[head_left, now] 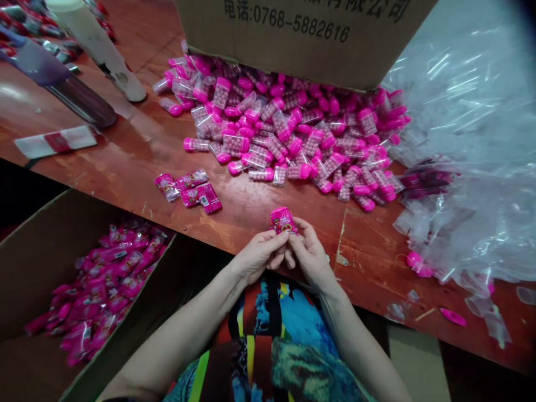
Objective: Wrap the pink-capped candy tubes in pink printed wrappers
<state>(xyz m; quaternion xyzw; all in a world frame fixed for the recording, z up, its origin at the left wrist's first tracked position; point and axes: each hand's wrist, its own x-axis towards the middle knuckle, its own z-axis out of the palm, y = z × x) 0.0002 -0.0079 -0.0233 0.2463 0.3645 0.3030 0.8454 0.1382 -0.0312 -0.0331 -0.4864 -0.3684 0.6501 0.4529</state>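
A small pink printed sleeve [283,220] is pinched between both my hands, just over the table's front edge. My left hand [262,254] grips its lower left part with thumb and fingers. On the other side my right hand [307,251] holds the lower right, fingers curled behind. Whether a bottle sits inside the sleeve I cannot tell. Several loose pink wrappers [196,192] lie on the table to the left. Beyond my hands spreads a heap of clear candy bottles with pink caps [272,128], filled with pale pink beads.
A cardboard box [285,42] stands behind the bottle heap. At the lower left, an open carton [25,279] holds many wrapped pink bottles [100,290]. A large clear plastic bag [473,139] with empty tubes covers the right side. Two bottles and a white strip [79,138] are at the left.
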